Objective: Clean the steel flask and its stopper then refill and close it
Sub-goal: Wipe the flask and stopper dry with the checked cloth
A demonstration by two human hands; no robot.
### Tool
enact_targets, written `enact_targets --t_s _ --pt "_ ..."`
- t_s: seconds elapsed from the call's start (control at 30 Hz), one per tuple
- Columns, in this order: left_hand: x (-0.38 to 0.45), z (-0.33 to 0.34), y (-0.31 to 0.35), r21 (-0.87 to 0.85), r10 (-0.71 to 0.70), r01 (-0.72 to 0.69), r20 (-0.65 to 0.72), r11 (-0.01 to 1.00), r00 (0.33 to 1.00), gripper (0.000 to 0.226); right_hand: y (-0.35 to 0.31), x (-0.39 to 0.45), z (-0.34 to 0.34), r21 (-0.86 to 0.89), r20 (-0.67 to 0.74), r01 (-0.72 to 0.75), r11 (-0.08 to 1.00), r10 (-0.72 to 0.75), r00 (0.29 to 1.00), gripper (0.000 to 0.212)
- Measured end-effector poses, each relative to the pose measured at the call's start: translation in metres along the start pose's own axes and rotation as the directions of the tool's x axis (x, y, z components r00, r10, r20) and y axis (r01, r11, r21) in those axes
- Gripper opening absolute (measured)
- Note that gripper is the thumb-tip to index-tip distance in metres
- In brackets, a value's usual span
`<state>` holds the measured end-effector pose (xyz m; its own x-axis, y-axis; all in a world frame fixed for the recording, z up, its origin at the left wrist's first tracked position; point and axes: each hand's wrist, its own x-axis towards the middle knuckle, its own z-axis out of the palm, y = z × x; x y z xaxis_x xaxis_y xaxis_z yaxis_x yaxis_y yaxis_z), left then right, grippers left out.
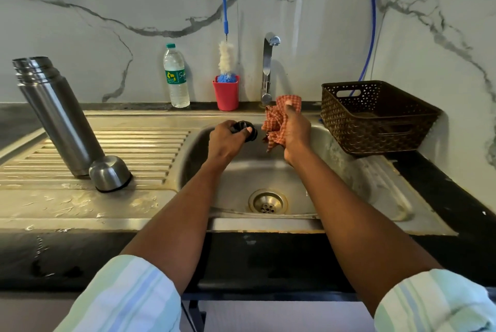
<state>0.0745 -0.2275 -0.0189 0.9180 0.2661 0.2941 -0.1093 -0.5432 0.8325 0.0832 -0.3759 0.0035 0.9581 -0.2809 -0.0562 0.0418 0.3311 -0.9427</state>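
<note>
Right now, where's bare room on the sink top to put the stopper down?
Free: the draining board between the cup lid and the basin; the flat front strip; the ledge in front of the basket. Crowded: the back ledge with bottle, red cup and tap.

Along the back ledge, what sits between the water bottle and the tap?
Head view: a red cup holding a blue-handled bottle brush stands between water bottle and tap.

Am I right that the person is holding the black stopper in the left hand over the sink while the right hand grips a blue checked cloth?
Not quite: the cloth is red-orange checked, not blue, as the head view shows. The rest holds: the left hand holds the black stopper over the sink, and the right hand grips the cloth.
</note>
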Motion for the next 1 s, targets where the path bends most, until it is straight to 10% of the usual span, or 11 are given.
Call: enact_targets --t_s 0.13,0.37,0.67,1.0 --pt "-0.004 -0.012 0.011 -0.192 -0.096 0.079 -0.084 0.978 0.992 0.041 0.004 -0.011 -0.002 0.063 0.156 -0.261 0.963 0.249 0.956 0.03" --pt "-0.017 -0.068 0.012 -0.183 -0.039 0.01 -0.159 0.983 0.987 0.043 -0.002 -0.046 0.032 0.119 0.363 -0.323 0.939 0.261 0.894 0.018" --pt "-0.028 -0.179 -0.027 0.341 0.194 -0.096 -0.266 0.935 0.944 0.038 0.02 -0.082 0.109 0.114 0.354 -0.41 0.905 0.349 0.868 0.014" --pt "-0.021 -0.206 -0.056 0.647 -0.004 0.101 -0.149 0.756 0.989 0.037 0.052 -0.079 0.133 0.103 0.393 -0.444 0.89 0.374 0.84 0.007"
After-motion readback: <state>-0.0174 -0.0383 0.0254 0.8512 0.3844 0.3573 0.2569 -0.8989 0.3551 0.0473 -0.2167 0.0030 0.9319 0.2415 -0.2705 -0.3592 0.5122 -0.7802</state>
